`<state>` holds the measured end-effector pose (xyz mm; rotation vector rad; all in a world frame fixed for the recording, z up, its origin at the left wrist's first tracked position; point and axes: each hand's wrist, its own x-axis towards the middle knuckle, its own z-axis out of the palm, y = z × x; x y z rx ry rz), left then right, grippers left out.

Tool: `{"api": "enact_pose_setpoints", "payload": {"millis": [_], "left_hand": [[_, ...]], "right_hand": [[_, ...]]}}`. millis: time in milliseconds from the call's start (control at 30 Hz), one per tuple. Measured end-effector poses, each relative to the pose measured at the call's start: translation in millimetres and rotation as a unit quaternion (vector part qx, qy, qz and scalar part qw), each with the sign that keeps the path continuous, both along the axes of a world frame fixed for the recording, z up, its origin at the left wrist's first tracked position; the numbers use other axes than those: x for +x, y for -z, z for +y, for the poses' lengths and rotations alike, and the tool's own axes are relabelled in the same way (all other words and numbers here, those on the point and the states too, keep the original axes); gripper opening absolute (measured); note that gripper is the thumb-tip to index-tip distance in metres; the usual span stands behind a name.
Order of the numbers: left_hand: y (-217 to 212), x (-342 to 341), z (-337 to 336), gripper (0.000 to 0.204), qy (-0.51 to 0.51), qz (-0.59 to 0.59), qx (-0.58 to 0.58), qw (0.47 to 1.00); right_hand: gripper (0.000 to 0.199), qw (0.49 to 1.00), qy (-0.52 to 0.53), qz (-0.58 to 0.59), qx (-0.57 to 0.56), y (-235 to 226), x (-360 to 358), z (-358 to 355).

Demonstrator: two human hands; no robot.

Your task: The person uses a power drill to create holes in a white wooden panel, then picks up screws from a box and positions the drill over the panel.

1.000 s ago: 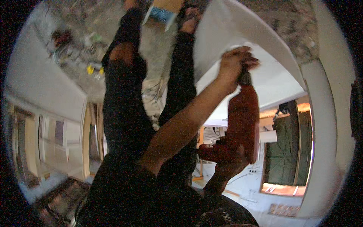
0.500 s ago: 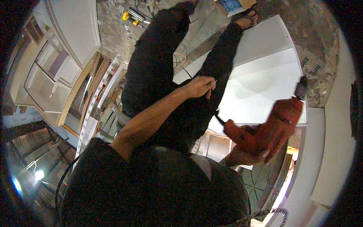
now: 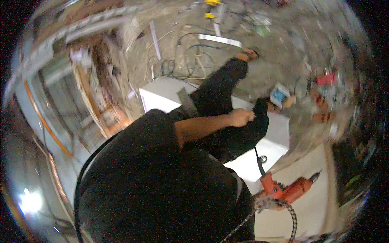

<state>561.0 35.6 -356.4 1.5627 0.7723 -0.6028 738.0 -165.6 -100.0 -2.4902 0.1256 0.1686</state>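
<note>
I see one hand [image 3: 240,117] near the middle of the view, curled closed against the dark trouser leg at the knee, gripping the cloth or just resting there; I cannot tell which. From this twisted view I take it for the left, though the arm's run across the dark shirt makes that unsure. The other hand [image 3: 270,201] sits at about 5 o'clock, fingers wrapped shut around the handle of the red drill [image 3: 288,190], whose chuck points out toward 3 o'clock over the pale floor. A metal-sheathed cable [image 3: 289,216] loops off below the drill, and a thin black cord [image 3: 256,156] climbs from it toward the white panel [image 3: 162,95] under the legs. At 12 o'clock loose cables [image 3: 184,60] and a white strip [image 3: 220,39] lie on the rubble. My worry is the cord: it hangs close by the leg, so a swing of the drill could snag it. The picture is badly blurred too, so footing on that panel looks risky.
</note>
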Motion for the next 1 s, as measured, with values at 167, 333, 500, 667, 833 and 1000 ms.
{"api": "enact_pose_setpoints", "payload": {"millis": [167,333,500,667,833,1000], "left_hand": [[-54,38,55,0.015,-0.182,-0.043,0.017,0.982],[-104,55,95,0.017,-0.233,-0.072,0.084,0.966],[-155,127,123,0.025,-0.269,-0.249,0.063,0.928],[-205,190,79,0.026,-0.191,-0.327,0.108,0.919],[-294,241,-5,0.026,-0.025,-0.371,-0.147,0.917],[-304,196,-107,0.013,0.119,-0.289,-0.268,0.912]], "right_hand": [[0.056,0.987,-0.143,0.054,0.057,-22,46,62],[0.056,0.962,-0.228,0.093,0.120,-27,70,115],[0.056,0.946,-0.263,0.100,0.164,-40,99,134],[0.055,0.935,-0.236,0.120,0.236,-58,105,139],[0.055,0.953,-0.112,0.071,0.271,-109,162,56],[0.055,0.945,0.155,-0.027,0.286,-166,108,-93]]}}
